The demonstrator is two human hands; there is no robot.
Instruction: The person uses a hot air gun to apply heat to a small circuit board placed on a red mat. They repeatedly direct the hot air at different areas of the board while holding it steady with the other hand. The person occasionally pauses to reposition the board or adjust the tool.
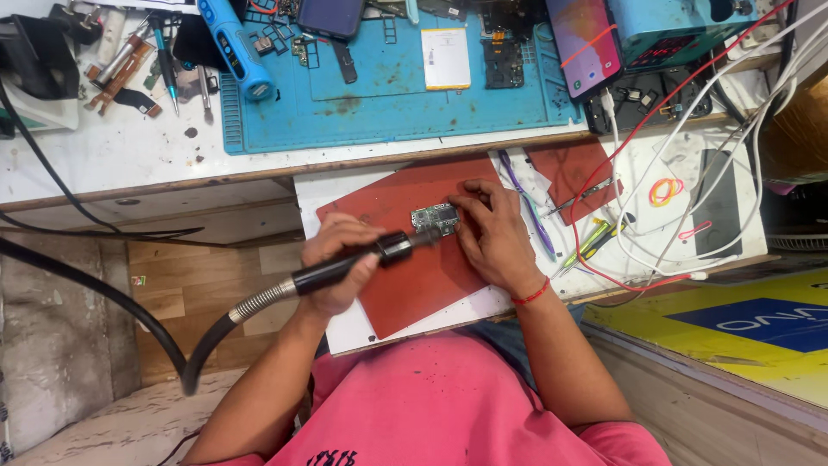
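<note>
My left hand (pixel 338 263) grips a black hot-air wand (pixel 345 266) whose metal nozzle points at a small green circuit board (pixel 434 218). The board lies on a red mat (pixel 414 276) on a pulled-out white shelf (pixel 345 332). My right hand (pixel 492 231) rests on the mat with its fingertips pressing the board's right edge. A thick black hose (pixel 129 306) runs from the wand down to the left.
A blue work mat (pixel 379 103) with phone parts, a white battery (pixel 445 58) and a blue tool (pixel 235 43) lies on the bench above. A lit phone (pixel 585 43), white and red cables (pixel 690 129), tweezers (pixel 582 197) and a second red mat (pixel 573 168) sit at the right.
</note>
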